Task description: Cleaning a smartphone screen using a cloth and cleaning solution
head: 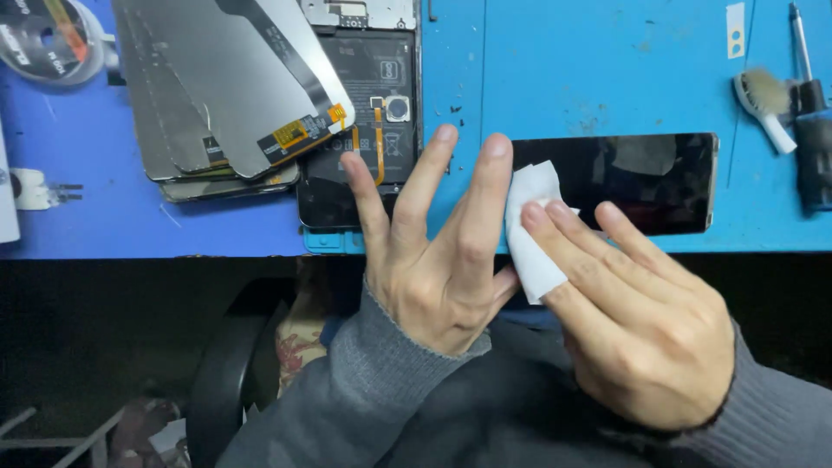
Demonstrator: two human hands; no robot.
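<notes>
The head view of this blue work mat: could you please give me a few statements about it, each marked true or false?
1. The right hand presses a white wipe on the dark phone screen. True.
2. The left hand holds a screwdriver. False: its fingers are spread and hold nothing; the screwdriver lies at the right edge of the mat.
3. An opened phone lies beyond the left hand. True.
4. The small brush lies on the dark screen. False: it lies on the mat, beside the screwdriver.
</notes>
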